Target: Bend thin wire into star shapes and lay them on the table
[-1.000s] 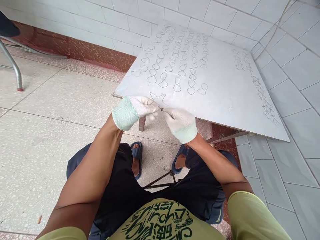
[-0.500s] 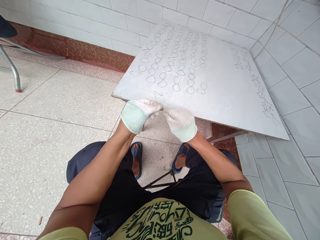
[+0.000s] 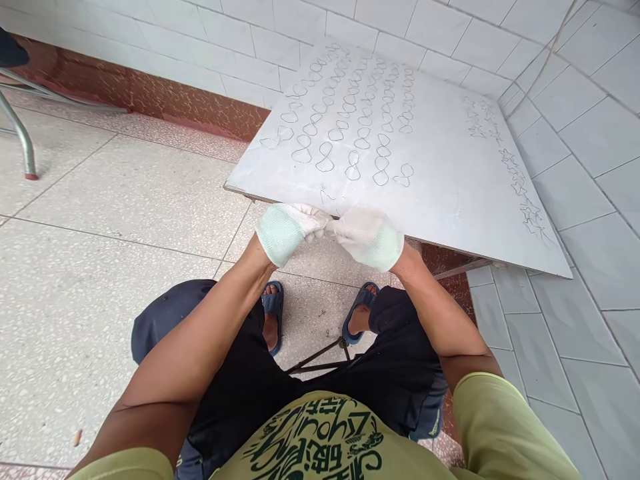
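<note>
My left hand [image 3: 295, 227], in a white knit glove with a pale green cuff, is pinched closed at the front edge of a white board. My right hand [image 3: 367, 233], gloved the same way, is also closed, and its fingertips meet those of the left. A thin dark bent wire [image 3: 327, 197] sticks up from between the fingers over the board; the fingers hide its lower part. Beyond the hands, rows of thin looped wire shapes [image 3: 353, 165] lie on the board [image 3: 450, 200]. Star-like wire shapes [image 3: 515, 177] run along its right side.
Tiled walls [image 3: 240, 40] stand behind and to the right of the board. A metal chair leg [image 3: 25, 147] is at far left on the speckled floor [image 3: 125, 200]. Dark thin bars [image 3: 320, 357] cross between my sandalled feet.
Both hands have shifted slightly right, and the fingertips have come together. The bent wire between them has turned and moved a little right.
</note>
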`<state>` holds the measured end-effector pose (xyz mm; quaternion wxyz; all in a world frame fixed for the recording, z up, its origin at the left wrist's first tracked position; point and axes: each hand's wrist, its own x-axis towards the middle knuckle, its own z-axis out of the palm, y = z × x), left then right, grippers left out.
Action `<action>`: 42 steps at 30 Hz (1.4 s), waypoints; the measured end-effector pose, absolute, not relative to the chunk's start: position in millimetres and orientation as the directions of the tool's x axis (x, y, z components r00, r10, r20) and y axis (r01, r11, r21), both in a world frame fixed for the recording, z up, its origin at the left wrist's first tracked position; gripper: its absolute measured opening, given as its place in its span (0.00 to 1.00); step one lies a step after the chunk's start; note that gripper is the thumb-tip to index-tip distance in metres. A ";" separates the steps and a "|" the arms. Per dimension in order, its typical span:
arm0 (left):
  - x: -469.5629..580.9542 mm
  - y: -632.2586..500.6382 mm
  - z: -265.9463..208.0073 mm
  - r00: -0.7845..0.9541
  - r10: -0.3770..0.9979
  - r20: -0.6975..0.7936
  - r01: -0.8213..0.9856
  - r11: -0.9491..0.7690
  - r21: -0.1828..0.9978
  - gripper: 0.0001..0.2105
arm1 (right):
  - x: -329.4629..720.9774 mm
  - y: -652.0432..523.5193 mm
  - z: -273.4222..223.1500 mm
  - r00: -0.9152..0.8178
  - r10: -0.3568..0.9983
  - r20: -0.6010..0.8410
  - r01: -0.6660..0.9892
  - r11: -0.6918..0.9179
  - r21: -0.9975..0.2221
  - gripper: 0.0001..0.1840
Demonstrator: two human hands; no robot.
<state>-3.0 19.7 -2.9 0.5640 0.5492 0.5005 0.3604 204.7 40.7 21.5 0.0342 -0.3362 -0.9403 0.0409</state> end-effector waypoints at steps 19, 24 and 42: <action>-8.9 23.0 -8.5 0.261 0.937 -0.234 0.339 0.138 0.931 0.15 | 204.5 42.3 21.8 -0.246 0.969 0.029 0.226 0.087 -0.970 0.12; 0.3 5.9 9.5 0.051 0.997 -0.053 0.480 0.022 0.877 0.24 | 208.8 44.7 24.0 -0.069 0.996 0.055 0.225 0.069 -0.972 0.12; 26.8 -4.2 -0.5 0.396 0.888 0.235 0.918 -0.389 -0.079 0.22 | 208.5 40.3 29.0 -0.037 0.999 0.032 0.207 0.039 -0.977 0.15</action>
